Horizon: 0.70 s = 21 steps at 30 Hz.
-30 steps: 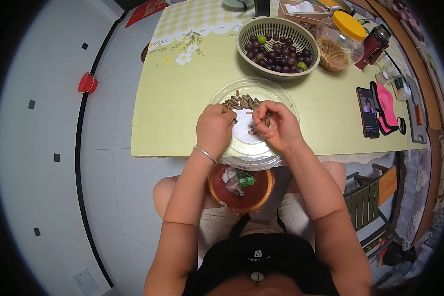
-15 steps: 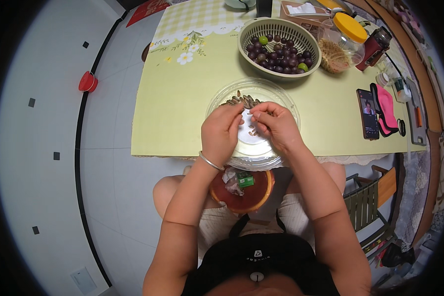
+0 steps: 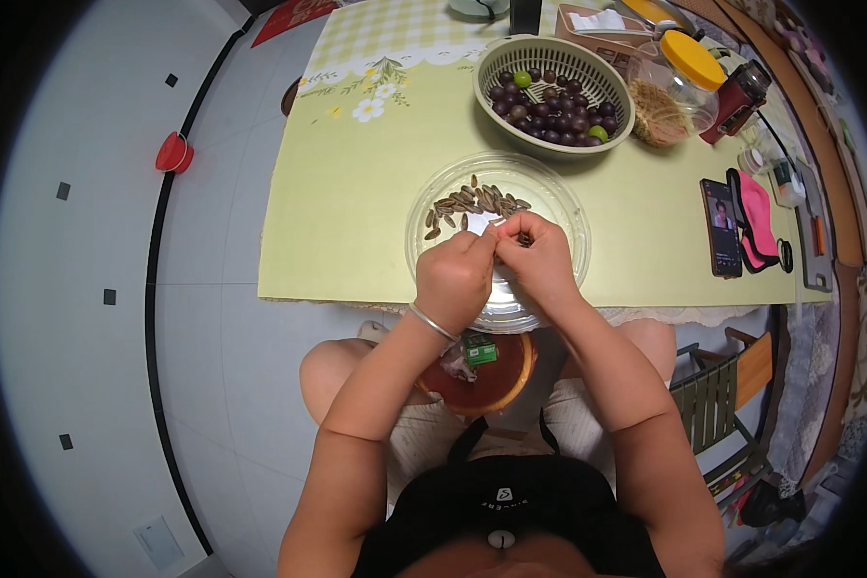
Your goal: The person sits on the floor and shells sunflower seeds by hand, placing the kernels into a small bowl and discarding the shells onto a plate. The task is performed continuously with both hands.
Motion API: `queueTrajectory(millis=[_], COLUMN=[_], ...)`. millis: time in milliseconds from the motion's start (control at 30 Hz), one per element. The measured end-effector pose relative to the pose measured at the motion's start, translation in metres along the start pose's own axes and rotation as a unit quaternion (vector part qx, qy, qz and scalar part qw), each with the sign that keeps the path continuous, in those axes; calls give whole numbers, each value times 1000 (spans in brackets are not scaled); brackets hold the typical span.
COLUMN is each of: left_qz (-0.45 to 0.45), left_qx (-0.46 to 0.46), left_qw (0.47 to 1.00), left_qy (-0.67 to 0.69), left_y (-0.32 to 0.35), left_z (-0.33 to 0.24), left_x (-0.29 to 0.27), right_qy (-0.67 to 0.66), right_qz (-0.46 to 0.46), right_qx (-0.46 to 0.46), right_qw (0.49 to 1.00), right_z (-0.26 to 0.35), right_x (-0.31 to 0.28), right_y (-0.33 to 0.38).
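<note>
A round clear plastic tray [image 3: 573, 217] sits by the table's near edge. Striped sunflower seeds [image 3: 467, 202] lie in a loose heap along its far side. Over the tray's middle, my left hand [image 3: 455, 279] and my right hand [image 3: 541, 265] meet, thumbs and forefingers pinched together at the tips. A sunflower seed is pinched there, mostly covered by the fingers. Something dark, seemingly more seeds, shows under the curled fingers of my right hand. A white patch in the tray's middle is partly covered by my hands.
Beyond the tray stands a colander [image 3: 554, 149] of dark grapes. To its right are a yellow-lidded jar [image 3: 660, 111] and a dark red bottle [image 3: 737, 101]. A phone [image 3: 721, 226] and a pink-and-black item [image 3: 756, 222] lie at the right. Below the table edge is a reddish-brown bin [image 3: 482, 390].
My hands have come together at the fingertips and moved slightly nearer to me. More of the seed heap shows now. The whole view has shifted a little.
</note>
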<state>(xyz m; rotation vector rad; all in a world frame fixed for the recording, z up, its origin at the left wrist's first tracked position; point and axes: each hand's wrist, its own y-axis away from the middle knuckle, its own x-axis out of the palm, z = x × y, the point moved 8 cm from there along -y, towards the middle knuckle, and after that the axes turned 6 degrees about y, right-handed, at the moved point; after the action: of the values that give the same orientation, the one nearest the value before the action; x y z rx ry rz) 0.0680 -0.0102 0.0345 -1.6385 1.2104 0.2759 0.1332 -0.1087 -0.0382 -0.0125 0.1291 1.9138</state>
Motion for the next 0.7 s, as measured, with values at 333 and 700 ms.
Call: queueTrajectory(millis=[333, 700], left_qz=[1, 23], left_qx=[-152, -395], left_qw=[965, 712], left_qy=[211, 579], left_y=[-2, 12], left_z=[20, 60], left_x=[-6, 27], right_qy=[-199, -317], right_qz=[52, 113], right_qx=[95, 129], right_qw=[974, 933], right_z=[-11, -8], right_x=[7, 6], right_y=[-1, -4])
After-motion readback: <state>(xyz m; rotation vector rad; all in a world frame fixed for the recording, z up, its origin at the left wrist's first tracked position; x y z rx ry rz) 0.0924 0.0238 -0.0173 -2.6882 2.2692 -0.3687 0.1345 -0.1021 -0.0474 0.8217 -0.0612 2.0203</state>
